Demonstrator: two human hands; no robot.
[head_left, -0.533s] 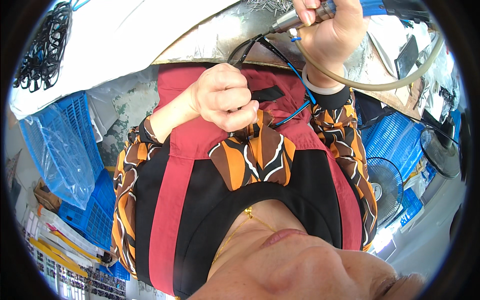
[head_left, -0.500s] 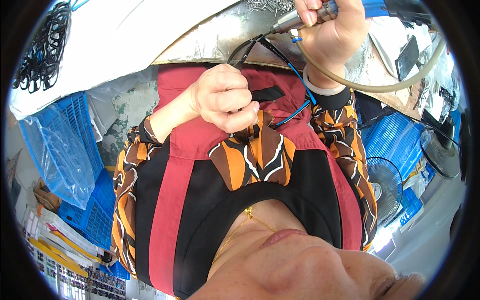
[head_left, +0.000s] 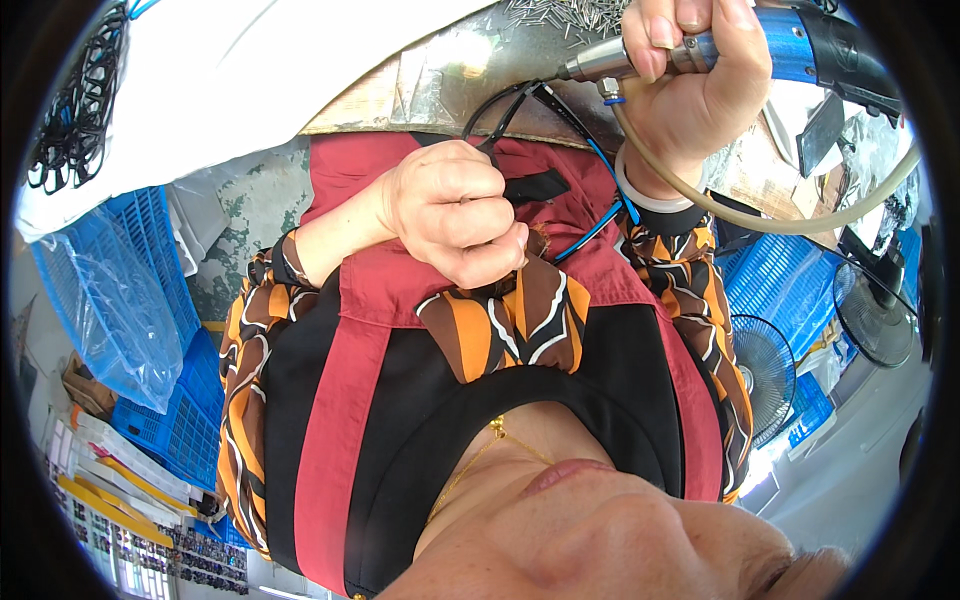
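Observation:
My left hand [head_left: 455, 210] is closed, its fingers wrapped round part of a black eyeglasses frame [head_left: 501, 130] above my lap. The frame's temples are black and blue, and one blue temple [head_left: 590, 228] sticks out to the right. In my right hand [head_left: 705, 85] is a power screwdriver [head_left: 795, 45] with a blue body and a silver nose. Its tip meets the frame near a hinge, at the edge of the metal worktop; the exact contact is too small to make out. A tan hose [head_left: 800, 224] loops from the tool's fitting past my right wrist.
Small metal screws [head_left: 570, 15] lie heaped on the worktop [head_left: 400, 95]. White sheeting [head_left: 220, 90] covers the left side, with a stack of black frames [head_left: 80, 110] on it. Blue crates [head_left: 165, 260] stand at the left, a fan [head_left: 765, 375] and more crates at the right.
My right hand and the screwdriver have shifted slightly right and down in the picture. My left hand with the eyeglasses frame has moved slightly the same way; both grips are unchanged.

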